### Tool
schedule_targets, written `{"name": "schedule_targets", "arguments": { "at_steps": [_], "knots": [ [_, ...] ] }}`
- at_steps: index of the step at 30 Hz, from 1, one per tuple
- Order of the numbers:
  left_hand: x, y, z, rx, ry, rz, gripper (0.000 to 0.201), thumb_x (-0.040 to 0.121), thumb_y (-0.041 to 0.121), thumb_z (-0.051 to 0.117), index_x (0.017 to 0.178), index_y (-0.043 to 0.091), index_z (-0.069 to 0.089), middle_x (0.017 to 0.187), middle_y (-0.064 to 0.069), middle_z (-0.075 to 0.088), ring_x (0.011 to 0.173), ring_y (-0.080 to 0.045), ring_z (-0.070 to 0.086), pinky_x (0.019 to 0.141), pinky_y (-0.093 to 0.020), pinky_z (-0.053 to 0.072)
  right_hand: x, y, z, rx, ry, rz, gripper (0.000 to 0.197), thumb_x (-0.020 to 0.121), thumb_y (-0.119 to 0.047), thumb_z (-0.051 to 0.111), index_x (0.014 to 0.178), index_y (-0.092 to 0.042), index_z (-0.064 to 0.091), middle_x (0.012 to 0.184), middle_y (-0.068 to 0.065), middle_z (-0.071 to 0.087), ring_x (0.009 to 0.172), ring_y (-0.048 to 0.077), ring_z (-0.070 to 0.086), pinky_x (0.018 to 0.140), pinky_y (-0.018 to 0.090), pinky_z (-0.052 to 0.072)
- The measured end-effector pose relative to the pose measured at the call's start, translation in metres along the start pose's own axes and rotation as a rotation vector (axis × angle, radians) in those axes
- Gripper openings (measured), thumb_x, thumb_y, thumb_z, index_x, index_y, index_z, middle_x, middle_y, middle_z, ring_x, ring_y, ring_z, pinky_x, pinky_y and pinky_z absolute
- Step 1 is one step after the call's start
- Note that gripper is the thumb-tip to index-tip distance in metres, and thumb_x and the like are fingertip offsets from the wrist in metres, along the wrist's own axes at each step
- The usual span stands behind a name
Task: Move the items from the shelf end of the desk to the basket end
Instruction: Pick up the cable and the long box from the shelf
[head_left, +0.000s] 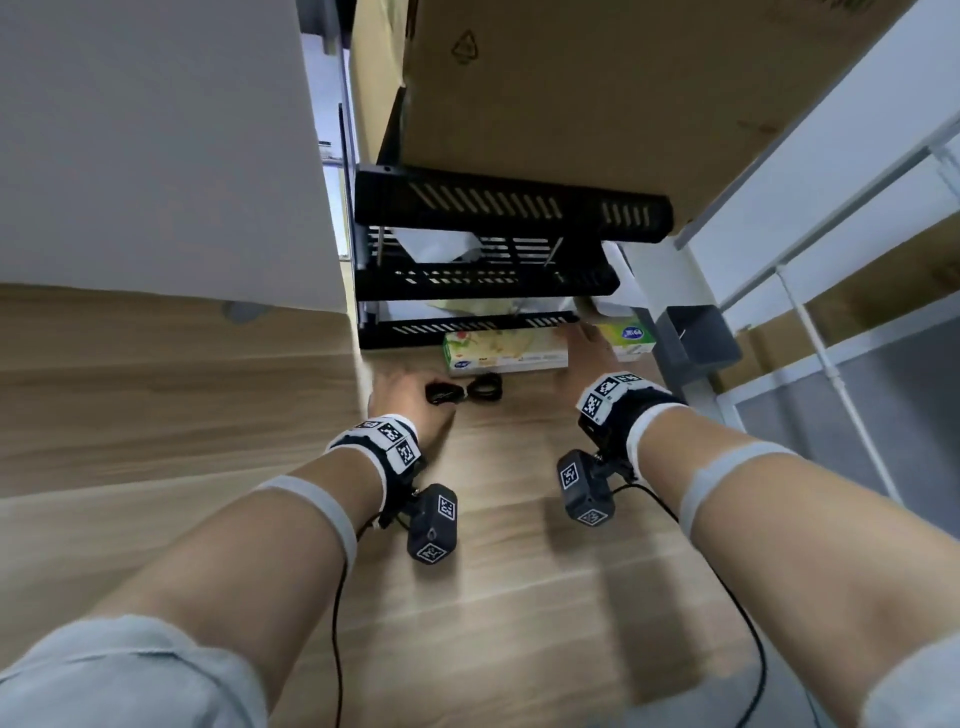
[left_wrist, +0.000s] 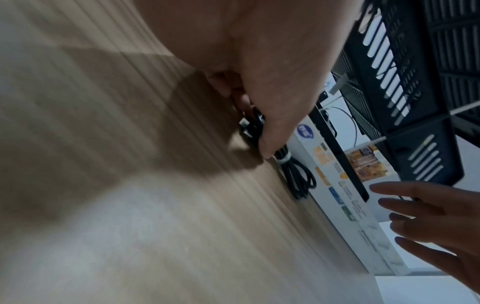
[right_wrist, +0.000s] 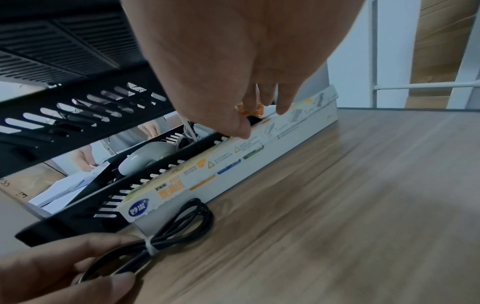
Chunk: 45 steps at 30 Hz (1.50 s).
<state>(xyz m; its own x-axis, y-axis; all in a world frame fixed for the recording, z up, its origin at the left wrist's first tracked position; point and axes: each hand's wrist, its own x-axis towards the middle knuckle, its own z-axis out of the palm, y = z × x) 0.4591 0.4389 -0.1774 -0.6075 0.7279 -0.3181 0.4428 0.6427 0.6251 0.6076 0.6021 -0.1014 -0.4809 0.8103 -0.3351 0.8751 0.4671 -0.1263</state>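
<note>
Head view first: both arms reach across the wooden desk (head_left: 156, 395) toward the black shelf (head_left: 483, 280) at the far end. Left hand (head_left: 410, 397) is down on the desk, fingers and thumb curled round one end of a coiled black cable (head_left: 470, 389), and the left wrist camera confirms the pinch, with the cable (left_wrist: 291, 164) trailing out from under the thumb. That cable lies on the desk just in front of a long white box (head_left: 506, 353), which sits against the shelf's bottom tier. Right hand (head_left: 582, 358) hovers at the right end of the box, fingers spread and straight, gripping nothing. A green tissue pack (head_left: 626, 338) sits just beyond it.
</note>
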Motion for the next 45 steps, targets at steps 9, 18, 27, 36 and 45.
{"name": "schedule_targets", "arguments": {
  "at_steps": [9,18,27,36,45],
  "knots": [
    [0.012,-0.004,-0.005,-0.009,-0.017,0.082,0.034,0.065,0.038,0.070,0.099,0.043,0.073,0.093,0.004,0.056,0.103,-0.027,0.053,0.095,-0.038,0.047,0.036,0.001,0.012,-0.248,-0.012,-0.007,0.058,0.079,-0.016,0.066,0.134,-0.018,0.045,0.142,0.007,0.037,0.133,0.039,0.030,0.099,0.050,0.044],
    [-0.033,-0.040,-0.040,-0.164,-0.060,-0.020,0.022,0.073,0.023,0.078,0.093,0.029,0.075,0.095,0.003,0.073,0.083,-0.013,0.067,0.081,-0.024,0.053,-0.007,-0.047,0.027,-0.243,-0.110,-0.151,0.048,0.084,-0.031,0.063,0.129,-0.024,0.049,0.129,0.007,0.056,0.121,0.032,0.053,0.092,0.042,0.047],
    [-0.147,-0.162,-0.162,-0.416,0.054,-0.297,0.016,0.075,0.021,0.083,0.089,0.018,0.074,0.078,0.001,0.072,0.072,-0.014,0.068,0.070,-0.024,0.057,-0.107,-0.211,0.022,-0.161,-0.186,-0.380,0.059,0.080,-0.035,0.070,0.133,-0.023,0.047,0.123,0.009,0.059,0.107,0.034,0.062,0.088,0.038,0.052],
    [-0.295,-0.354,-0.347,-0.576,0.417,-0.488,0.007,0.080,0.011,0.076,0.087,0.013,0.074,0.071,-0.003,0.066,0.066,-0.018,0.060,0.058,-0.024,0.049,-0.248,-0.468,0.058,-0.086,-0.203,-0.576,0.053,0.078,-0.037,0.071,0.120,-0.013,0.049,0.115,0.009,0.060,0.095,0.029,0.057,0.072,0.030,0.043],
    [-0.457,-0.524,-0.485,-0.843,0.729,-0.686,0.011,0.081,-0.003,0.071,0.073,0.003,0.066,0.066,-0.017,0.065,0.058,-0.021,0.062,0.057,-0.024,0.056,-0.385,-0.687,0.127,0.043,-0.288,-0.710,0.057,0.075,-0.036,0.074,0.121,-0.015,0.047,0.114,0.006,0.062,0.096,0.028,0.061,0.077,0.031,0.048]
  ]
}}
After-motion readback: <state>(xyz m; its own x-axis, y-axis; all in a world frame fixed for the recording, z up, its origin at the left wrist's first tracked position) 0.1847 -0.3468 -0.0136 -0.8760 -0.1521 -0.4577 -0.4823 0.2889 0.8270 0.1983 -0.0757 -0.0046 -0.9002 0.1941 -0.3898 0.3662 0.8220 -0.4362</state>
